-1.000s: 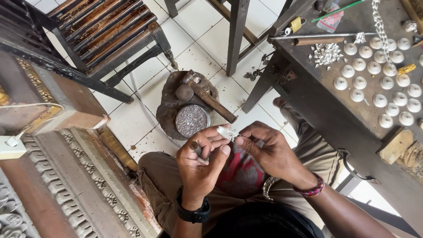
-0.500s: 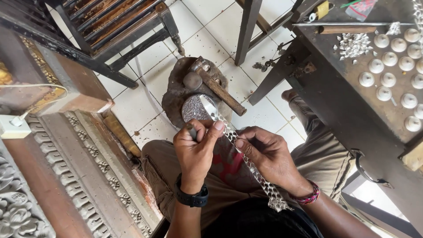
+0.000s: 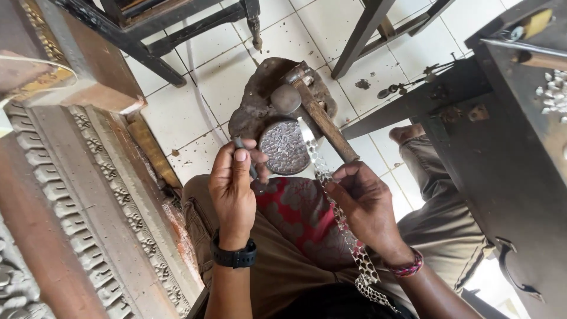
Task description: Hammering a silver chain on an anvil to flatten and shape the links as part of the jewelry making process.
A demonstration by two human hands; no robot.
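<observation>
A small metalworking workshop. A hammer (image 3: 316, 112) lies on a worn block (image 3: 260, 100) on the tiled floor (image 3: 177, 112). Small silver pieces (image 3: 555, 91) sit at the dark counter's (image 3: 520, 147) edge.

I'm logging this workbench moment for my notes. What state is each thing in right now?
Left hand: raised, gripping a small dark tool.
Right hand: pinching a perforated metal strip.
Perforated metal strip: held slanting, lower end hanging past the wrist.
Hammer: lying flat on the block, untouched.
Round patterned disc: resting on the dark block.
Wristwatch: strapped on the left wrist.
</observation>
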